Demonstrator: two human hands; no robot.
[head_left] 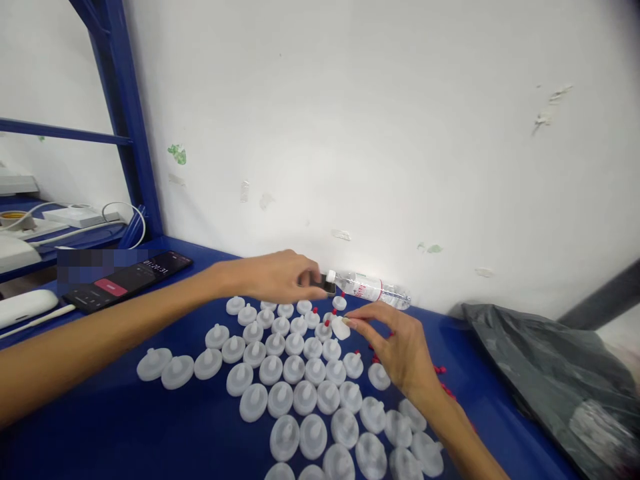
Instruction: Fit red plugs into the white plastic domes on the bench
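Observation:
Several white round plastic caps (295, 390) with small stems lie in rows on the blue table (125, 427). My left hand (277, 275) reaches over the far rows, its fingers closed on a small dark object (325, 287). My right hand (400, 343) hovers by the right side of the rows, pinching one white cap (341, 328) between thumb and fingers. A few caps near it carry small red pieces (327, 323), and more red pieces (440, 370) lie beside my right wrist.
A clear plastic bottle (373, 289) lies on its side against the white wall. A phone (127, 280) with a lit screen rests at the left. A dark plastic bag (550, 373) covers the right end of the table. Blue shelving (127, 127) stands at left.

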